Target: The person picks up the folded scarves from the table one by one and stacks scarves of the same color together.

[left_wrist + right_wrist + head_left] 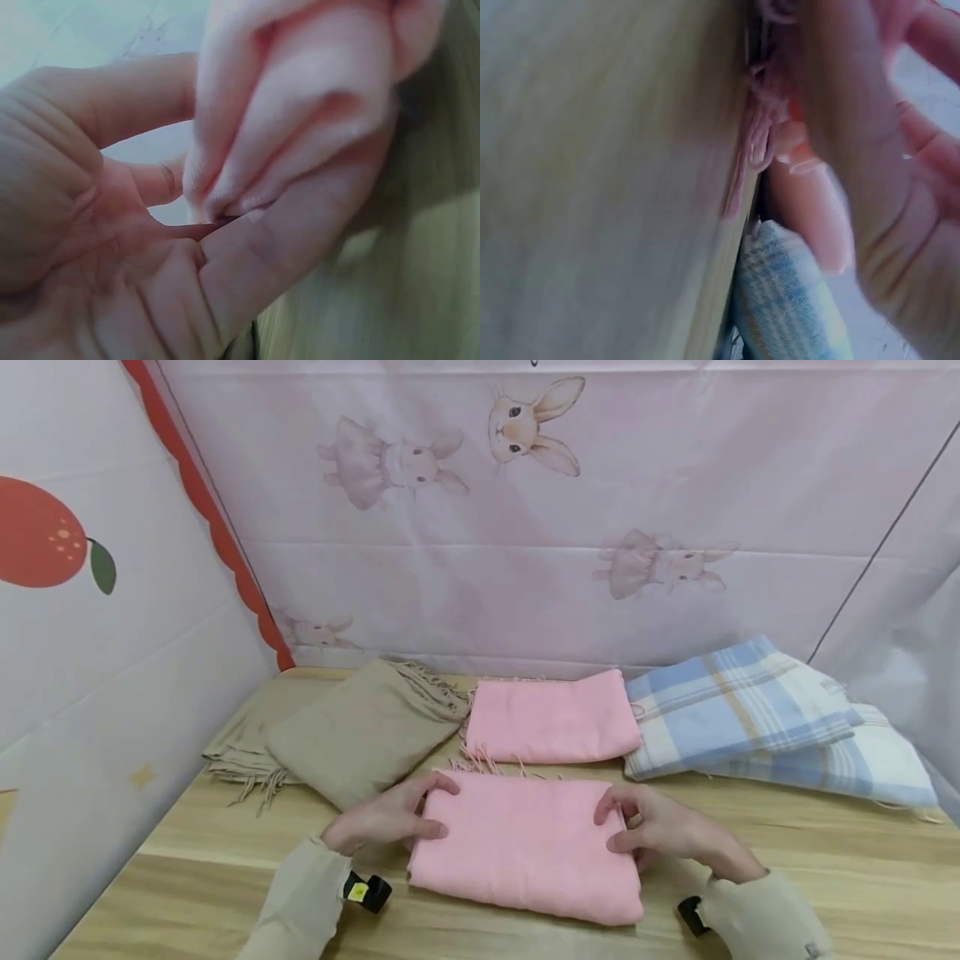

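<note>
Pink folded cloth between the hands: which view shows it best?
Head view: it shows the pink folded cloth nearly whole, from above. Left wrist shows only its creased end; right wrist, mainly pink fringe beside the right hand.

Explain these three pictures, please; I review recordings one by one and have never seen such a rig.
There is no machine here, just a person's two bare hands. The wide picture comes from a camera worn on the head, looking forward and down; the two close-ups come from cameras on each wrist.

The left hand and right hand hold opposite sides of a folded, rectangular pink cloth. On the light wood-grained tabletop, a second folded pink cloth with fringe lies behind it, with folded beige fringed fabric to the left and folded blue-and-white plaid fabric to the right.

The right-wrist view, rather blurred, also shows pink fringe.
</note>
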Demonstrator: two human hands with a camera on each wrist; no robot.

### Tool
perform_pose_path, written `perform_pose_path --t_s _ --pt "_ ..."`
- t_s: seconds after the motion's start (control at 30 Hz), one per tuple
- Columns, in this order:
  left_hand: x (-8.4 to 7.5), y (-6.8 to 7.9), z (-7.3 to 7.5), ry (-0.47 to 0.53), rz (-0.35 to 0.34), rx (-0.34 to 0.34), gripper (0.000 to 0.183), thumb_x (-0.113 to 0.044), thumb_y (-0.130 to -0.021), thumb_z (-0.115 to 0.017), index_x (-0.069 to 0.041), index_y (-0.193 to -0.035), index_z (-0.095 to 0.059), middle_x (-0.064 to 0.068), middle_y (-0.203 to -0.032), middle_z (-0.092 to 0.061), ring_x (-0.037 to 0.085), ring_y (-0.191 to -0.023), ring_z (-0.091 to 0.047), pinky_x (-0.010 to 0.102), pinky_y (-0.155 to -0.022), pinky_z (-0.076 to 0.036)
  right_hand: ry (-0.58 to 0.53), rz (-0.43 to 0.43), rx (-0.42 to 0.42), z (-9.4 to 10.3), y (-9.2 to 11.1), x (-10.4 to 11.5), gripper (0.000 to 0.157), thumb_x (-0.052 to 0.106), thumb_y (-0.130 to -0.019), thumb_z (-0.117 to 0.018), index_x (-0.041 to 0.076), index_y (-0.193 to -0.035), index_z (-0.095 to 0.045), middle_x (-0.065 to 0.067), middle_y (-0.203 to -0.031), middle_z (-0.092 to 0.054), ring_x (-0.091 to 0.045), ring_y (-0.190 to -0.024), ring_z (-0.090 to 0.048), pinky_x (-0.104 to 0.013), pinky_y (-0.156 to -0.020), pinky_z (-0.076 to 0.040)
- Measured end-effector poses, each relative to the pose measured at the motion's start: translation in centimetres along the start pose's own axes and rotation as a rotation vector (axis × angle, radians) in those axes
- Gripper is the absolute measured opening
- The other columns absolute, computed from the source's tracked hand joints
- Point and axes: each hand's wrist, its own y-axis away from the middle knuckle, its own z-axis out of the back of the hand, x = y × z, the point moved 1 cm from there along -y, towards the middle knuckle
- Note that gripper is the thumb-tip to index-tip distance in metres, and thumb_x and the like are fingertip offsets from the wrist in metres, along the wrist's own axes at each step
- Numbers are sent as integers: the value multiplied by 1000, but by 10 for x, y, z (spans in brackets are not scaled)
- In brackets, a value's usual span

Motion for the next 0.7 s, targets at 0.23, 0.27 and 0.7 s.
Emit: perform_pose_path --t_s 0.23,0.27,0.7 --pt "1 5 -8 -13 13 -21 46 2 -91 -72 4 -133 -52 18 -118 -52 22 -91 -60 33 -68 -54 130 51 27 -8 -1 -5 17 -4 -90 -69 1 -102 -58 -1 -70 -45 -12 -61 -48 -24 -49 -47" --pt "1 5 -9 -37 1 -28 46 2 -90 -72 4 -132 -53 18 -119 -53 21 -94 -59 32 -70 -53 136 57 28 -8 -1 -5 17 -4 -90 -69 1 -101 -57 -1 -69 -45 -11 -61 -48 -24 -48 -46" --pt "-11 7 -1 -389 -104 -51 47 -14 -92 -75 1 -133 -60 20 -127 -61 28 -108 -60 42 -93 -49 125 38 64 5 -4 -3 16 0 -92 -68 1 -107 -62 -5 -71 -52 -20 -59 -61 -32 -49 -54"
